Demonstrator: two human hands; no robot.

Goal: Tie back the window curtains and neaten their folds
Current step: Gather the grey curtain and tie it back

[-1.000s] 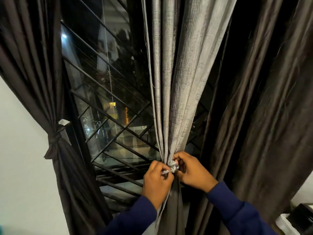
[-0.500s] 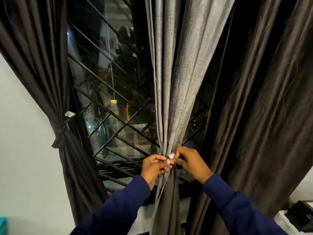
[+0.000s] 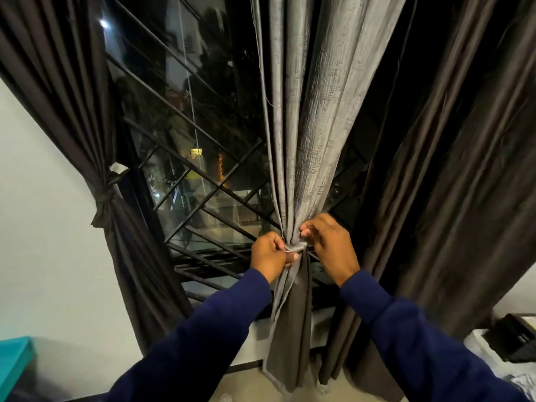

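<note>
A grey textured curtain (image 3: 307, 117) hangs in the middle of the window, gathered into a narrow bunch by a grey tie band (image 3: 296, 247). My left hand (image 3: 268, 253) pinches the band's left end. My right hand (image 3: 333, 245) grips the band and the gathered folds from the right. A dark brown curtain (image 3: 72, 111) on the left is bound with its own dark tie (image 3: 106, 198). Another dark brown curtain (image 3: 452, 184) hangs loose on the right.
Behind the curtains is a dark window with a diagonal metal grille (image 3: 203, 181). A white wall (image 3: 43, 227) lies to the left, with a teal object (image 3: 14, 364) at the lower left. Dark and white items (image 3: 510, 340) sit at the lower right.
My hands have risen slightly and spread apart along the grey band, drawing it tighter around the bunch. My view has pulled back, showing more of both sleeves and the curtain's lower hem.
</note>
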